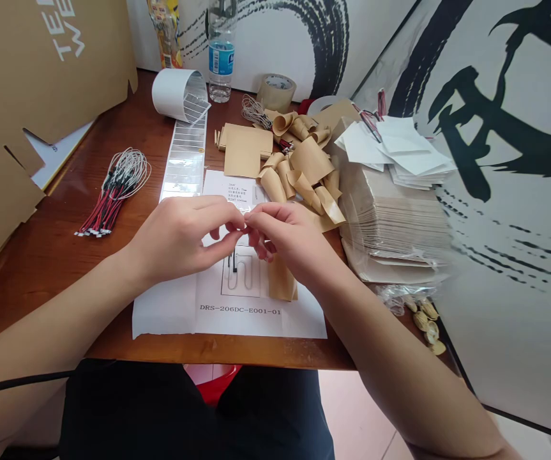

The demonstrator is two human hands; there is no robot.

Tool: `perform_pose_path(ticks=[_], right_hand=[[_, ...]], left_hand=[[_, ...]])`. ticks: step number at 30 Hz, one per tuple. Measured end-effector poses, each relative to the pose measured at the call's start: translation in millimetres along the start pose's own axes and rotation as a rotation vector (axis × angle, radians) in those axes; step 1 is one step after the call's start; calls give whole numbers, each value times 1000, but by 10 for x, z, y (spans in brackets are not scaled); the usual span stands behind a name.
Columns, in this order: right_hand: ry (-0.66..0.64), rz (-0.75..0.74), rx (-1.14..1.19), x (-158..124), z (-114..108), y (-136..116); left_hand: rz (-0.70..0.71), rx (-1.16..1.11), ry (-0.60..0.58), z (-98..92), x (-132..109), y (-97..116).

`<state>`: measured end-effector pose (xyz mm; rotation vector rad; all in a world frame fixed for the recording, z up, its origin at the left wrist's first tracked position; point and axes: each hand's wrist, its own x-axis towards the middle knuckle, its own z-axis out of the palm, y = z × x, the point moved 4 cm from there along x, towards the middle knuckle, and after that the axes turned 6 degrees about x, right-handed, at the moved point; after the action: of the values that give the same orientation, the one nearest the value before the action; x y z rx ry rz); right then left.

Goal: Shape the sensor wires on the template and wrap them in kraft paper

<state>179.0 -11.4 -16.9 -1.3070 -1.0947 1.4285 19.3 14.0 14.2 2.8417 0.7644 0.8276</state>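
Note:
My left hand [184, 236] and my right hand [287, 236] meet over a printed white sheet [170, 306], thumbs and forefingers pinched together at the tips. Whatever lies between the fingertips is too small or hidden to make out. A brown paper piece [282, 284] rests on the sheet just below my right hand. Beyond my hands, a strip of white labels [186, 150] runs back to its roll [172, 92]. To the left lies a bundle of red, black and white wires [117, 191] with white connectors.
Flat brown paper pieces [241, 156] and curled brown papers [304, 172] lie behind my hands. A bagged stack of cards [400, 217] stands right, with nut shells [428, 326] in front. A water bottle [221, 61] and tape roll [276, 92] stand back; a cardboard box [40, 76] borders the left.

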Motion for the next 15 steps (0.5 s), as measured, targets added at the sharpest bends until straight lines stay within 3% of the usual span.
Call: perform_pose_path(ticks=[15], right_hand=[[-118,179,-119,21,-6,31]], left_hand=[[62,77,60,-8,1,29]])
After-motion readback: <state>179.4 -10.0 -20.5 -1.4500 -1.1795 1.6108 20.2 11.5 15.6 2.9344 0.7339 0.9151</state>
